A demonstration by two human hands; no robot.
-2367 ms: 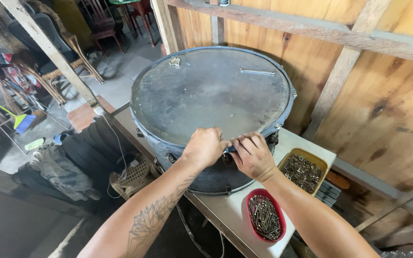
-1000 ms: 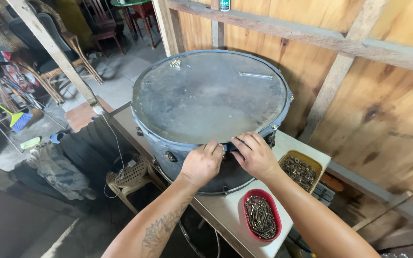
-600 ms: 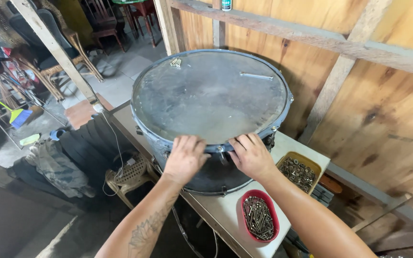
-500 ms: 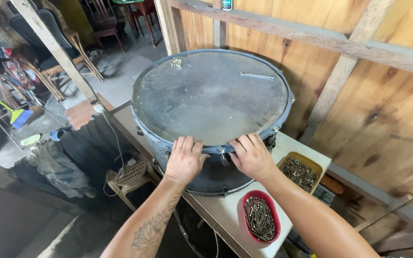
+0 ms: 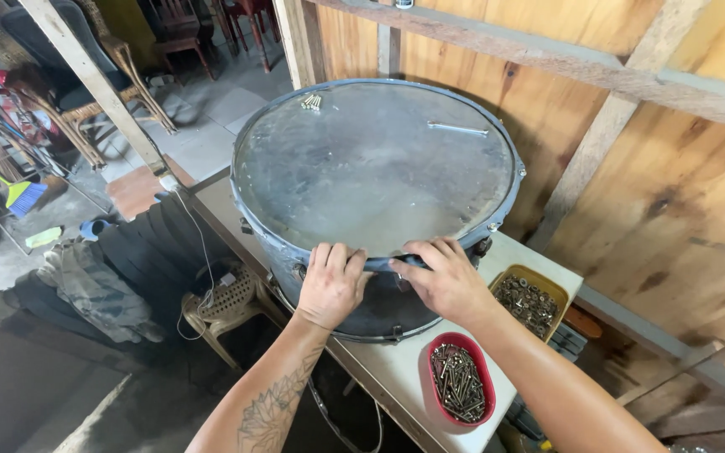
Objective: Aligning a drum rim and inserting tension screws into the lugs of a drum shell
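- Centrally in the frame, a large drum with a worn grey head and a blue-grey shell sits on a pale workbench, filling most of the upper middle of the picture.
- The left hand lies over the drum's near rim, just left of centre, fingers together and curled down over the hoop, palm against the shell; it presses on the rim rather than pinching anything.
- The right hand rests just right of it on the same rim, fingers bent and pointing left toward the other hand; whether they pinch a small part at the hoop cannot be told.
- The 2 hands are close together, nearly touching at the fingertips.
- On the drumhead, a small cluster of screws lies near the far-left edge, and a thin metal rod lies toward the upper right.
- Lower right of centre, a red oval dish full of long screws stands on the bench, just beside the right forearm.
- Farther right, a yellow tray holds small dark metal fittings, close to the drum's shell.
- Behind the drum, a plywood wall with grey timber framing fills the right side of the frame.
- At lower left, a pale woven stool stands beside the bench, with crumpled cloth on the floor.
- At the far left edge, a green broom lies near wire racks.
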